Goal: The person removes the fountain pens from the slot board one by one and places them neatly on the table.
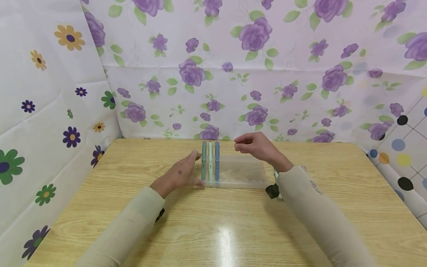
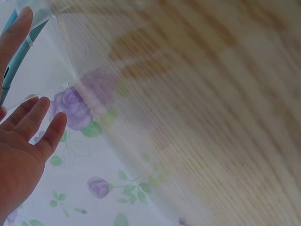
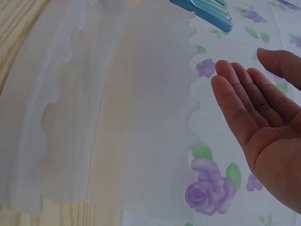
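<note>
A translucent pen stand (image 1: 241, 168) with scalloped edges stands on the table. Three capped pens, a grey-green one (image 1: 204, 161), a pale mint one (image 1: 210, 161) and a blue one (image 1: 217, 161), lie side by side at its left end. My left hand (image 1: 181, 172) is at that end, its thumb by the front corner and its fingers towards the back. In the left wrist view its fingers (image 2: 40, 125) are loosely extended. Above the right part of the stand, my right hand (image 1: 255, 145) holds nothing. The right wrist view shows its fingers (image 3: 244, 94) nearly straight, beside the scalloped edge.
Under the right sleeve (image 1: 310, 204) lies a partly hidden object (image 1: 280, 196) with pale and greenish edges; its kind is unclear. A black wrist-camera piece (image 1: 272, 191) sits beside it. Flowered cloth (image 1: 227, 100) hangs behind the wooden table (image 1: 213, 222) and at its sides.
</note>
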`<act>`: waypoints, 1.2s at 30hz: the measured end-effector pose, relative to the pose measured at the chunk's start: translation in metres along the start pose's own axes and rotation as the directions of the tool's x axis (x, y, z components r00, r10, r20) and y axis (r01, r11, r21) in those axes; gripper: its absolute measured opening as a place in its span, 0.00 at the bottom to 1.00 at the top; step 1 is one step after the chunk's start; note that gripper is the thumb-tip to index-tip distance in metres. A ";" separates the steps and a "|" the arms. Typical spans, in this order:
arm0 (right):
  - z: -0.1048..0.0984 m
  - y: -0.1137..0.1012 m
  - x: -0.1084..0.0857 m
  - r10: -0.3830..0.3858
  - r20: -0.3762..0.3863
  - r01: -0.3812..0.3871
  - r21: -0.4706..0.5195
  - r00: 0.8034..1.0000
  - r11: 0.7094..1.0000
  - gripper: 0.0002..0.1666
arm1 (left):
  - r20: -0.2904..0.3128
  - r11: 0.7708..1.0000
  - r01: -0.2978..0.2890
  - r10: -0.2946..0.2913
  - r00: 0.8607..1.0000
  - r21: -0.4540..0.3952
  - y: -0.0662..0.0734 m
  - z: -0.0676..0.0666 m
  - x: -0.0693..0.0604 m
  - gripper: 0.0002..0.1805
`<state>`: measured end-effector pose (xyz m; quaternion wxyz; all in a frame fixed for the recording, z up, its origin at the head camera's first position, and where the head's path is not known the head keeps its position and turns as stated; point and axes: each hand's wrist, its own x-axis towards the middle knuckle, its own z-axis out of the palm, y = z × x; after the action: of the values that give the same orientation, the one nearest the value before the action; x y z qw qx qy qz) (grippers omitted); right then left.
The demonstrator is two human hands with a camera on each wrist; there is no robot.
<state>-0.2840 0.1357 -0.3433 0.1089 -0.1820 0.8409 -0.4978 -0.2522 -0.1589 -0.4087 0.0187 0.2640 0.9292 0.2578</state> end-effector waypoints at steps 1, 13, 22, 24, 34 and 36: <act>0.001 0.000 0.001 -0.006 0.001 0.006 -0.005 1.000 1.000 0.22 | 0.000 1.000 -0.001 0.001 1.000 0.000 0.000 0.000 0.000 0.45; 0.015 -0.008 0.013 -0.029 0.008 0.029 -0.080 1.000 0.996 0.21 | 0.005 1.000 0.010 -0.010 1.000 -0.009 0.001 -0.001 0.000 0.44; 0.026 -0.009 0.021 -0.030 0.020 0.032 -0.123 0.999 0.992 0.23 | 0.004 1.000 0.003 -0.003 1.000 -0.019 0.001 0.000 0.001 0.44; 0.027 -0.009 0.023 -0.036 0.022 0.039 -0.127 0.999 0.991 0.23 | 0.003 1.000 0.004 -0.004 1.000 -0.020 0.001 0.001 0.002 0.44; 0.039 -0.009 0.031 -0.090 0.038 0.094 -0.126 0.995 0.988 0.25 | -0.008 0.999 0.003 -0.004 1.000 -0.044 0.001 0.001 0.001 0.45; 0.042 -0.009 0.031 -0.099 0.040 0.103 -0.122 0.994 0.987 0.25 | -0.009 0.999 0.001 -0.001 1.000 -0.049 0.000 0.001 0.001 0.45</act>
<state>-0.2957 0.0854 -0.3554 0.0864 -0.2392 0.8580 -0.4463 -0.2528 -0.1578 -0.4094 0.0212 0.2619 0.9228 0.2816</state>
